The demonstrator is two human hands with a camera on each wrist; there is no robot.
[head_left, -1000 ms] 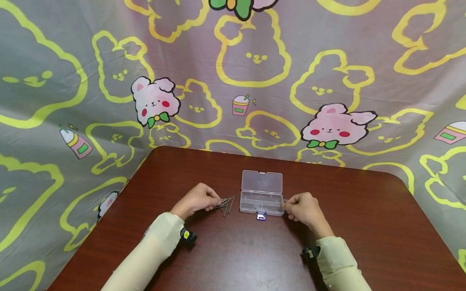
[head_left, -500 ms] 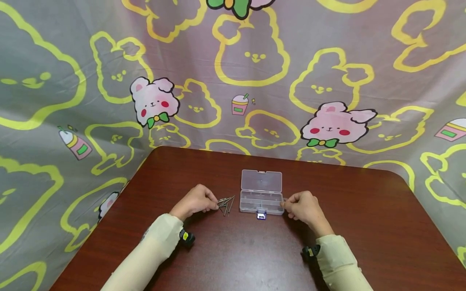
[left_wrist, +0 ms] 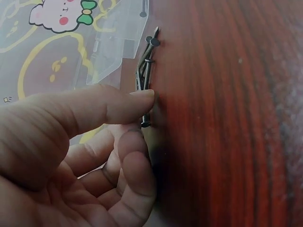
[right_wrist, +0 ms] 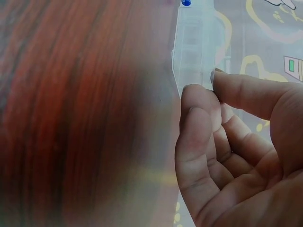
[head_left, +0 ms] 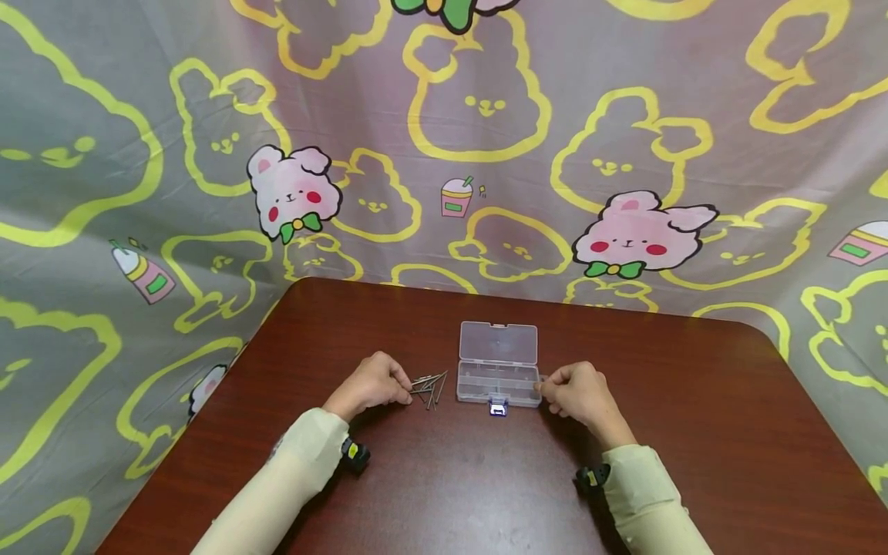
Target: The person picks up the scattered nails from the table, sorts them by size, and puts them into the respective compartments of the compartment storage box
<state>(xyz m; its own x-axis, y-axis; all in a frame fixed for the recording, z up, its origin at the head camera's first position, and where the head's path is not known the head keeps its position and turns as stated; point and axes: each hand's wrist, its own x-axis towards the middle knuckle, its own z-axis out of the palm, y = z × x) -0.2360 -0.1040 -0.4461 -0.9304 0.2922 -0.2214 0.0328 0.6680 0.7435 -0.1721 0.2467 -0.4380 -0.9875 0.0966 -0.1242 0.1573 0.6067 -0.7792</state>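
A small pile of metal nails (head_left: 430,385) lies on the table, left of a clear plastic compartment box (head_left: 479,392). My left hand (head_left: 375,381) is at the pile's left side; in the left wrist view its thumb and index finger pinch a nail (left_wrist: 145,109) near the head. Other nails overlap just beyond the thumb. The box stands with its lid (head_left: 498,343) raised at the back and a blue-and-white latch (head_left: 498,408) hanging at the front. My right hand (head_left: 579,393) grips the box's right end between thumb and curled index finger.
The dark red-brown wooden table (head_left: 444,478) reaches to a patterned cloth (head_left: 375,208) hanging behind and at the sides. A black wrist device (head_left: 355,455) sits under the left sleeve cuff, and another wrist device (head_left: 592,478) under the right one.
My left hand has drawn slightly left and towards me, uncovering more of the nails. The right hand keeps its grip on the box, and the raised lid has not moved.
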